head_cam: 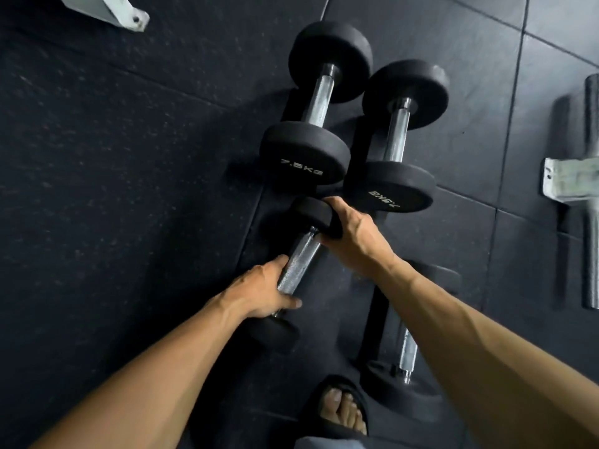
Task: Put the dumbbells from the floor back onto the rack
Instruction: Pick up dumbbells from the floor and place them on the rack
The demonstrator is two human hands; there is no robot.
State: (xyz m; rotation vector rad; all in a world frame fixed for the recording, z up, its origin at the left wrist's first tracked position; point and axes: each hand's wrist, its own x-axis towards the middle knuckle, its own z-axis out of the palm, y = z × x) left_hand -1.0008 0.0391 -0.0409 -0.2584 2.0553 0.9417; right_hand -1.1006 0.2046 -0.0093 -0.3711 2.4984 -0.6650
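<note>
A small black dumbbell with a knurled steel handle lies low over the dark rubber floor at centre. My left hand grips the lower part of its handle. My right hand grips its far head from the right. Just beyond stand two bigger black dumbbells side by side, the left dumbbell marked 7.5KG and the right dumbbell beside it. Another dumbbell lies on the floor under my right forearm, partly hidden.
A white metal foot of some equipment shows at the top left. At the right edge a white bracket crosses black padded bars. My foot in a black sandal stands at the bottom centre.
</note>
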